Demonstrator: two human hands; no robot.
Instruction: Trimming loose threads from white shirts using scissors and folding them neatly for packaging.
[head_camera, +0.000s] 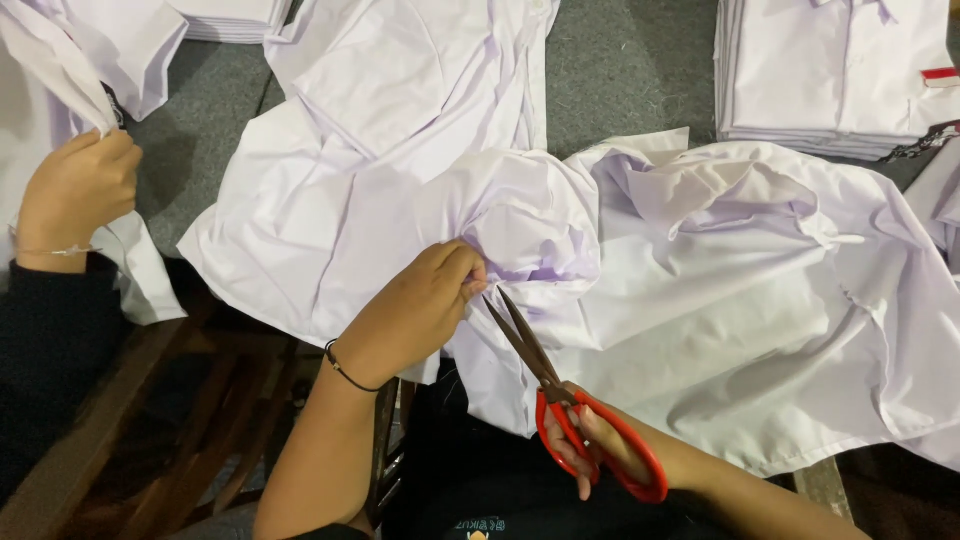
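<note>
Grey table (620, 70): L hand (420, 305) pinches white shirt (400, 200); R hand (600, 445) grips red scissors (560, 390), blades apart.

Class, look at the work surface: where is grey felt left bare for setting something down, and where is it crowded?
Bare grey surface shows between the spread white shirt and the folded shirt stack. A smaller patch lies at upper left, beside another person's hand. The front is crowded: crumpled shirt, left hand, right hand with red-handled scissors.
</note>
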